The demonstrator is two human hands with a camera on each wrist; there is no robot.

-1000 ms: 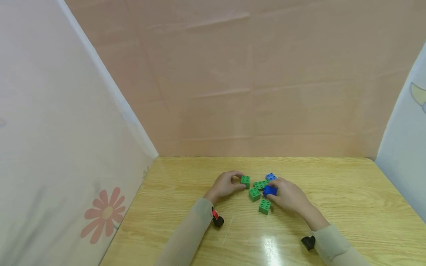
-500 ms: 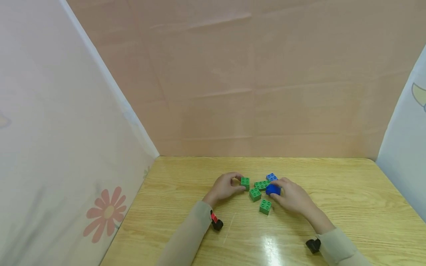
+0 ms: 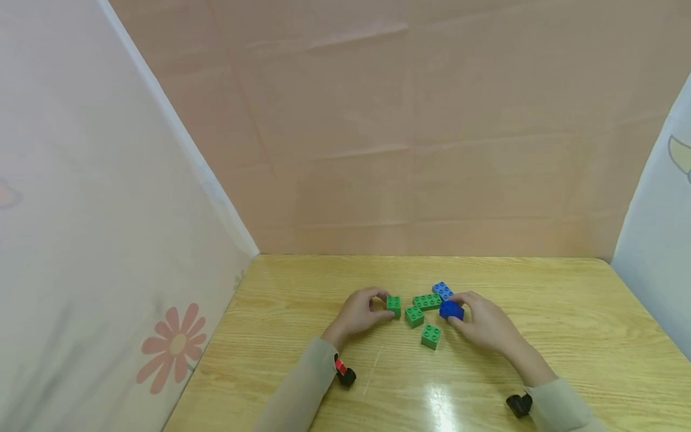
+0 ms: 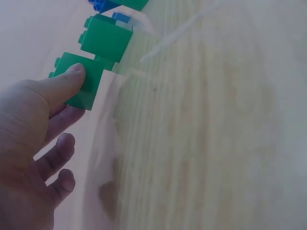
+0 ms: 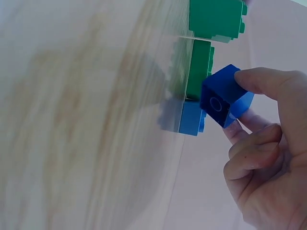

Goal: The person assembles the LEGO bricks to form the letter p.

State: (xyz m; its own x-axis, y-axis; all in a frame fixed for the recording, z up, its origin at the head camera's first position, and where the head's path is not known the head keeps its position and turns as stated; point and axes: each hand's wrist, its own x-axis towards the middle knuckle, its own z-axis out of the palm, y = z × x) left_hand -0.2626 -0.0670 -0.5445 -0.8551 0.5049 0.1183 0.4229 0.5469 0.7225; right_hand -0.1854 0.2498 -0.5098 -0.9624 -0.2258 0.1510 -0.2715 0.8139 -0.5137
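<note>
Green brick [image 3: 393, 307] pinched by left hand [image 3: 357, 313], studs [image 3: 396, 299] presumably kept clear; dark-blue brick [image 3: 451, 311] pinched tilted by right hand [image 3: 487, 323].

Backdrop [image 3: 410, 120] behind table [image 3: 291, 282]. Left hand [image 3: 356, 313] at left, pinching leftmost brick [image 3: 393, 307]. Just right of that, middle brick [image 3: 414, 317] on table. Long brick [image 3: 427, 302] behind middle brick, slightly right. Rear brick [image 3: 442, 290] behind long brick's right end. Right hand [image 3: 488, 324] at right, holding rightmost brick [image 3: 450, 311] before rear brick. Front brick [image 3: 430, 338] before middle brick, slightly right.
</note>
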